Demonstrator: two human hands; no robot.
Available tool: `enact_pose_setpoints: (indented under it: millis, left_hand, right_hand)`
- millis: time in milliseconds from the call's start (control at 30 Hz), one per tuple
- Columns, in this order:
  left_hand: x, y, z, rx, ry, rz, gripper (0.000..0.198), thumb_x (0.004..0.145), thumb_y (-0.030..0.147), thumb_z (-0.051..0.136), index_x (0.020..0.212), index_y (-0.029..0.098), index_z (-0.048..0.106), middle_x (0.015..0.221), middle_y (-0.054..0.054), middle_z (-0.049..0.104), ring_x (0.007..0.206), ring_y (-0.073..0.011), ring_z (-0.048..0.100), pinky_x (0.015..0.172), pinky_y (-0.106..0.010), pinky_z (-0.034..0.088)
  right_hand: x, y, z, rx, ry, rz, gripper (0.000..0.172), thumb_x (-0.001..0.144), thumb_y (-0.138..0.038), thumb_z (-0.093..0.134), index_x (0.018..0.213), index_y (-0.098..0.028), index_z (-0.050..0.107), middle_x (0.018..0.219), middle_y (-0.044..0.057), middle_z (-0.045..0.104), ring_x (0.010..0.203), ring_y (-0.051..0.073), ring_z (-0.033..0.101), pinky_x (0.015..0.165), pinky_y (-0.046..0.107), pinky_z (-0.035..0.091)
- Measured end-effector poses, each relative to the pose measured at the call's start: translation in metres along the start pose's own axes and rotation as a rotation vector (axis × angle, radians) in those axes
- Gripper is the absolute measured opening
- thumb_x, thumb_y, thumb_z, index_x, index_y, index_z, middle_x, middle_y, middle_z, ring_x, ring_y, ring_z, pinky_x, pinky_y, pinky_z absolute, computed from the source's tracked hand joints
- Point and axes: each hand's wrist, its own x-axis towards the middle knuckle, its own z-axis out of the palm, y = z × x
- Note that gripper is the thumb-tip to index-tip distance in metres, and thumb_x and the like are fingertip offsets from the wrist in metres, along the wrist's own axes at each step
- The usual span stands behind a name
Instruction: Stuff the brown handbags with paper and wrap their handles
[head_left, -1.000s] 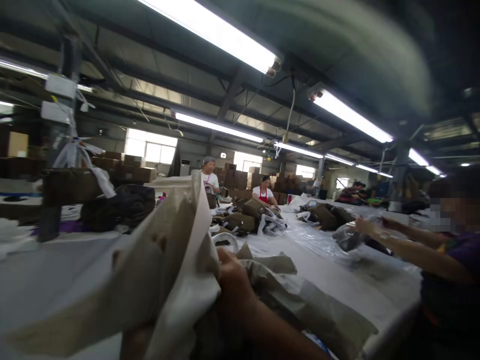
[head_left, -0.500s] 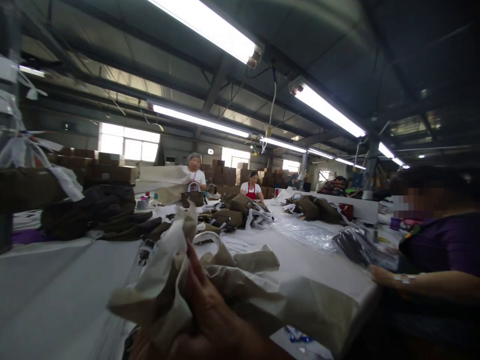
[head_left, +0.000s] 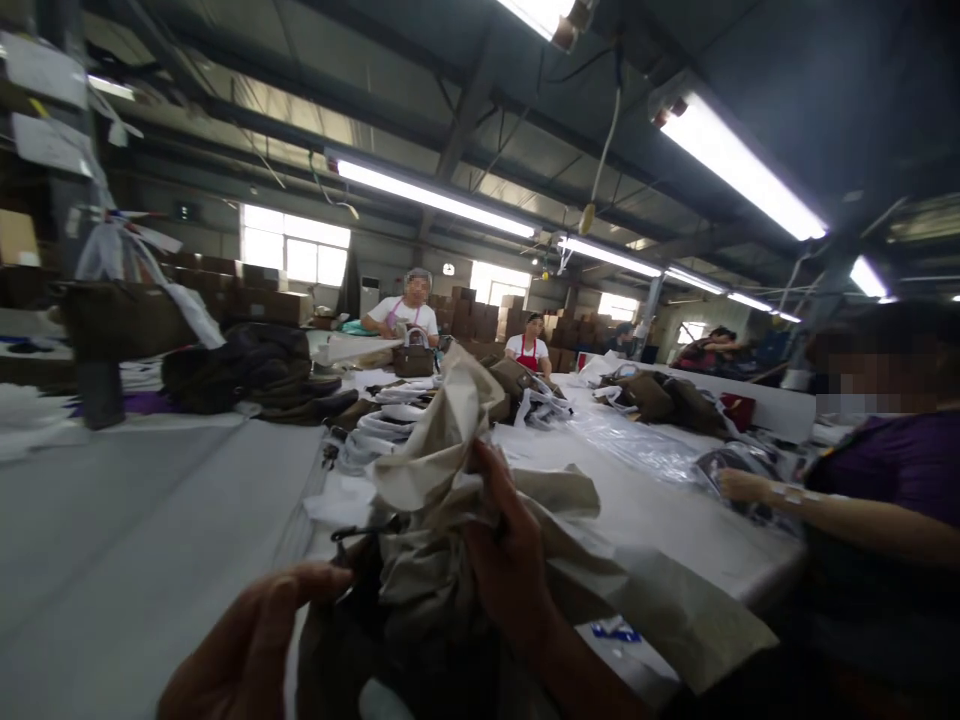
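A crumpled beige sheet [head_left: 442, 470], paper or thin cloth, I cannot tell which, bunches up in front of me. My right hand [head_left: 510, 560] is closed round its gathered middle. Beneath it is a dark brown bag [head_left: 420, 660] with its mouth facing up, and the lower part of the sheet goes down into that mouth. At the bag's left rim, beside a small dark strap or zipper end [head_left: 364, 532], my left hand [head_left: 255, 630] pinches the edge. More beige sheet [head_left: 675, 600] spreads over the table to the right of my right hand.
White-covered table [head_left: 165, 520] stretches left and ahead. Dark bags [head_left: 240, 370] lie piled at the left, by a post with a hanging bag [head_left: 124, 320]. White handles [head_left: 386, 425] and brown bags [head_left: 641, 395] lie farther off. A co-worker [head_left: 885, 480] handles clear plastic [head_left: 735, 465] at right.
My left hand has come into clear view at the bag's rim. The sheet and my right hand sit farther right in view, and the bag's dark body now shows. The camera has turned left and down.
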Motion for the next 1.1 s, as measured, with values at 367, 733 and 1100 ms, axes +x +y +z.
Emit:
enact_pose_setpoints:
  millis: [367, 733, 1100]
  left_hand:
    - [0.033, -0.007, 0.007, 0.378, -0.247, 0.677, 0.034, 0.106, 0.026, 0.034, 0.089, 0.025, 0.063, 0.069, 0.001, 0.071, 0.052, -0.0157, 0.067, 0.047, -0.025, 0.050]
    - [0.034, -0.001, -0.003, 0.213, -0.180, 0.520, 0.019, 0.106, 0.033, 0.049, 0.104, 0.024, 0.066, 0.086, 0.001, 0.078, 0.070, -0.0129, 0.075, 0.062, -0.017, 0.055]
    - [0.053, -0.007, -0.008, 0.174, -0.254, 0.039, 0.026, 0.088, 0.041, 0.056, 0.083, 0.022, 0.072, 0.059, 0.001, 0.069, 0.039, -0.0162, 0.060, 0.046, -0.023, 0.054]
  right_hand:
    - [0.003, -0.012, 0.002, -0.073, -0.093, -0.174, 0.082, 0.080, -0.001, 0.050, 0.152, -0.038, 0.048, 0.162, -0.001, 0.043, 0.139, 0.022, 0.055, 0.110, 0.031, 0.052]
    - [-0.002, -0.004, -0.002, -0.177, -0.011, -0.151, 0.079, 0.085, -0.002, 0.055, 0.154, -0.039, 0.045, 0.160, -0.003, 0.045, 0.146, 0.021, 0.046, 0.117, 0.034, 0.046]
    - [-0.001, -0.010, -0.003, -0.175, -0.051, -0.210, 0.084, 0.081, 0.001, 0.050, 0.155, -0.038, 0.044, 0.162, -0.004, 0.041, 0.144, 0.020, 0.049, 0.115, 0.031, 0.048]
